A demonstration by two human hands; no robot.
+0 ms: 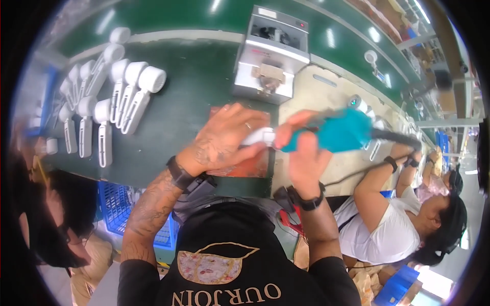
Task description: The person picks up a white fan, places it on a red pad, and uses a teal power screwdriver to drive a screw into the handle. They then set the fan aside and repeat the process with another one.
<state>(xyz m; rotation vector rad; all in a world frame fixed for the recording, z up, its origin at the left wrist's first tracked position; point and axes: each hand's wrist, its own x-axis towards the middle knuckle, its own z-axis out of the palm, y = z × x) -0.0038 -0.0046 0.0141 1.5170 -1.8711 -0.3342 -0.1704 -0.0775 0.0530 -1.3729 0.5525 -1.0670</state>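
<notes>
My left hand [224, 137] is closed around a white part [263, 136], probably a small handheld fan, over a reddish mat [252, 170] on the bench. Most of that part is hidden under the fingers. My right hand [308, 158] grips a teal electric screwdriver [342, 132], blurred by motion and lying almost level. Its narrow end points left at the white part, close to it or touching; I cannot tell which. A dark cord end [393, 136] leaves the tool on the right.
A grey screw feeder [273, 56] stands beyond my hands. Several white handheld fans [135, 97] lie in rows on the green bench at the left. Below the bench edge sits a blue basket [115, 209]. A co-worker [383, 224] sits close on my right, another person [56, 219] on the left.
</notes>
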